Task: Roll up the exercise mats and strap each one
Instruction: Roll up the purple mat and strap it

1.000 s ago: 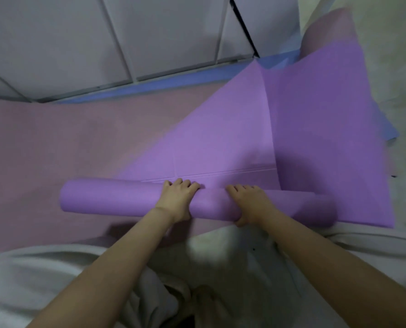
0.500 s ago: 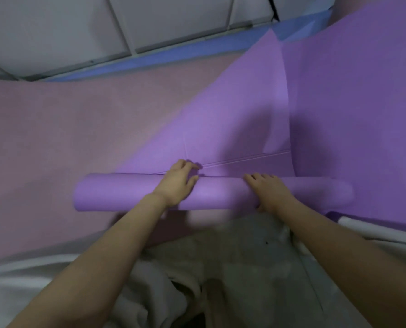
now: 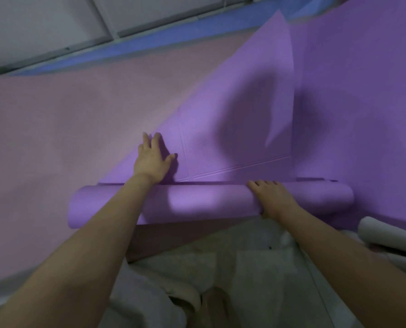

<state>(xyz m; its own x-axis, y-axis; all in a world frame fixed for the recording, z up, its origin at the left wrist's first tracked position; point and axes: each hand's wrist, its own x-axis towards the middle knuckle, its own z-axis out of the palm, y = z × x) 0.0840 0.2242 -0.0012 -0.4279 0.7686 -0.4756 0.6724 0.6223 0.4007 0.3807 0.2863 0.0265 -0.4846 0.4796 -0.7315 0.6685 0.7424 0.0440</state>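
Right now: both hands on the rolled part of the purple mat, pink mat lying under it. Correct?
Not quite. Head view: only the right hand is on the rolled part; the left hand lies flat on the unrolled sheet. Pink mat underneath, yes.

Item one, the purple mat (image 3: 232, 110): even mid-violet on both the flat sheet and the rolled part, with a fine grained texture. Thin pressed lines (image 3: 239, 165) of the same violet run straight across it, and another pair meets them at a right angle.

Item two, the pink mat (image 3: 67, 126): plain dusty pink, faintly mottled.

Item three, the blue mat (image 3: 173, 36): solid cornflower blue, visible only as a strip.

Item four, the darker purple sheet (image 3: 363, 91) on the right: deeper violet, plain.

The wall panels (image 3: 43, 24): flat grey-white with darker grey seams.

The grey roll (image 3: 386, 233) at lower right: pale grey, unpatterned.

The floor (image 3: 256, 256): off-white, cloudy.
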